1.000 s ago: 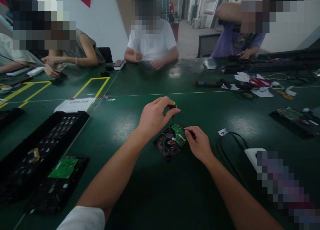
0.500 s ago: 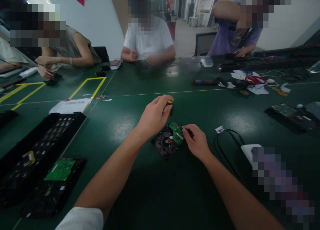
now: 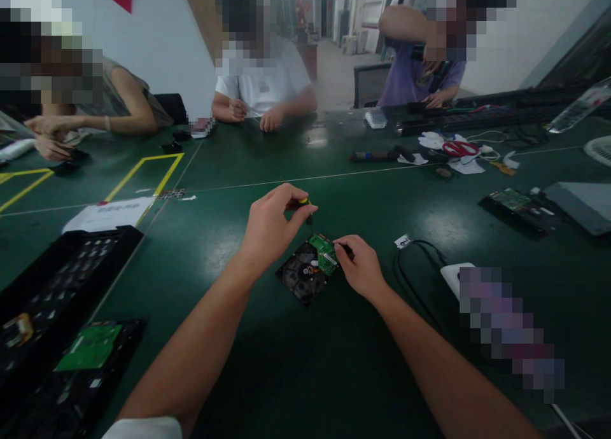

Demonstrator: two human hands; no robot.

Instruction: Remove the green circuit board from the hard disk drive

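Observation:
A hard drive (image 3: 298,275) lies on the green table in front of me, its dark underside and green circuit board (image 3: 326,256) facing up. Pinched from above by my left hand (image 3: 272,226) is a small screwdriver (image 3: 309,220) with a yellow cap. It stands upright, its shaft reaching down to the far corner of the board; the exact tip is too small to make out. My right hand (image 3: 361,265) is closed at the drive's right edge, thumb and fingers gripping it there. The curled fingers partly hide that edge.
To the left are a long black tray (image 3: 71,261) and another drive with a green board (image 3: 90,347). At right lie a cable (image 3: 405,280), a white-ended blurred object (image 3: 456,277) and a further drive (image 3: 518,210). Several people sit across the table (image 3: 267,388).
The view has swung right, so everything sits further left. My left fingers have shifted on the screwdriver's cap, with the forefinger stretched further over it. My right hand keeps its grip on the drive.

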